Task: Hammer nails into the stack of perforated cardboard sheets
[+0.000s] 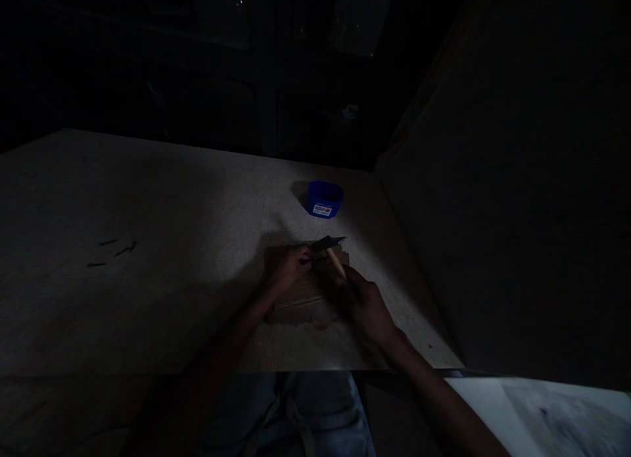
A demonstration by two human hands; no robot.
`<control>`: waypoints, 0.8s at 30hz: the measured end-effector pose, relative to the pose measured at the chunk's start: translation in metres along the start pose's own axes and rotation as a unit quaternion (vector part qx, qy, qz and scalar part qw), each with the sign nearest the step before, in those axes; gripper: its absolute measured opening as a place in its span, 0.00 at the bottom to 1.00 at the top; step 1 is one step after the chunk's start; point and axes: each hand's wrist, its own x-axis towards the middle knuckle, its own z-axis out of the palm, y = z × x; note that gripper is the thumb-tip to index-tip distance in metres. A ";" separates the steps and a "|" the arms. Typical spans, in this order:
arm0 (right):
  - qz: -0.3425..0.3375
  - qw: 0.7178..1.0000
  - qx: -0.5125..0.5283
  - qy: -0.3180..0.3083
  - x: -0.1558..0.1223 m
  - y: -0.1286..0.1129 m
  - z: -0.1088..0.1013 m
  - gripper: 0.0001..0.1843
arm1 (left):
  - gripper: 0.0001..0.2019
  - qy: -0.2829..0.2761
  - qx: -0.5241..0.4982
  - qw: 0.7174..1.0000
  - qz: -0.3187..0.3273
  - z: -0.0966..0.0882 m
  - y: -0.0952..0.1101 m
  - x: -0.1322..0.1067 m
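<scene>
My right hand is wrapped around the wooden handle of a hammer. Its dark metal head is tilted over a brown piece of cardboard on the table. Close to the head, my left hand pinches a thin dark piece that looks like a nail; dim light blurs its outline. Both hands are above the cardboard, whose middle is partly covered by them and their shadows. Just beyond the hammer stands a blue plastic tub with a white label.
Several dark nails lie on the left of the pale tabletop. A tall dark panel borders the table on the right. The table's front edge is just above my lap, and the background is very dark.
</scene>
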 end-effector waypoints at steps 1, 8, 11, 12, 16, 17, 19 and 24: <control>-0.003 0.999 0.035 0.018 0.003 0.004 0.001 0.22 | 0.07 0.006 -0.009 1.000 0.008 0.000 -0.003 0.000; 0.170 0.920 0.351 0.029 0.028 0.040 0.000 0.20 | 0.08 0.023 -0.026 0.999 0.017 0.000 -0.014 -0.006; 0.185 0.890 0.417 0.016 0.029 0.052 0.000 0.20 | 0.09 0.019 -0.026 0.999 0.011 0.000 -0.012 -0.007; 0.184 0.883 0.433 0.014 0.028 0.056 0.001 0.19 | 0.09 0.016 -0.023 1.000 0.011 0.000 -0.011 -0.006; 0.175 0.853 0.492 0.009 0.026 0.065 0.003 0.18 | 0.10 0.012 -0.002 1.000 0.004 0.002 -0.012 -0.004; 0.175 0.846 0.503 0.007 0.025 0.066 0.003 0.18 | 0.10 0.012 -0.002 1.000 0.004 0.002 -0.012 -0.004; 0.179 0.837 0.517 -0.001 0.024 0.067 0.002 0.18 | 0.13 0.006 -0.002 1.000 0.014 0.002 -0.012 -0.002; 0.181 0.844 0.505 -0.016 0.019 0.063 0.006 0.18 | 0.21 -0.021 0.012 1.000 0.016 -0.001 -0.007 0.002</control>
